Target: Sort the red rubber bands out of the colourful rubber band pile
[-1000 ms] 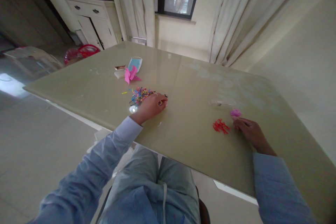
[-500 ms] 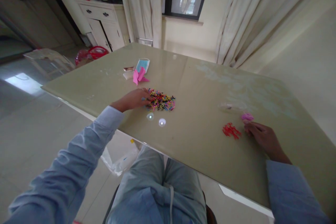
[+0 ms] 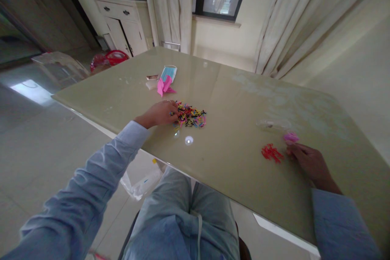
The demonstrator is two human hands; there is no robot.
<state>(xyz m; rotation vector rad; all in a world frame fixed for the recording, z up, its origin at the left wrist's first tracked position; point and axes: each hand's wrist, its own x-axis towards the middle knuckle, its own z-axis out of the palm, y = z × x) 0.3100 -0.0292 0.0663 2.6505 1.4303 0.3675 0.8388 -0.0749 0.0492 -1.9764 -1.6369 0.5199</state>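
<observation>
A loose heap of small multicoloured rubber bands (image 3: 193, 116) lies on the table left of the middle. My left hand (image 3: 163, 113) is at its left edge, fingers curled down and closed on some of the bands; the fingertips are partly hidden. Far to the right, my right hand (image 3: 307, 160) has thumb and forefinger pinched at the lower edge of a small pink bundle (image 3: 291, 136), whose kind is too blurred to tell. Just left of those fingertips lies a smaller heap of red rubber bands (image 3: 271, 153). Behind it is a flat clear plastic bag (image 3: 272, 124).
A folded pink paper piece (image 3: 165, 85), a blue face mask (image 3: 169, 73) and a small packet (image 3: 152, 77) lie behind the coloured heap. The glossy table (image 3: 225, 158) has its front edge over my lap. A white cabinet (image 3: 124, 24) stands back left.
The whole view has shifted slightly. My left hand's fingers have curled a little further in at the heap's edge. My right hand stays pinched by the pink bundle.
</observation>
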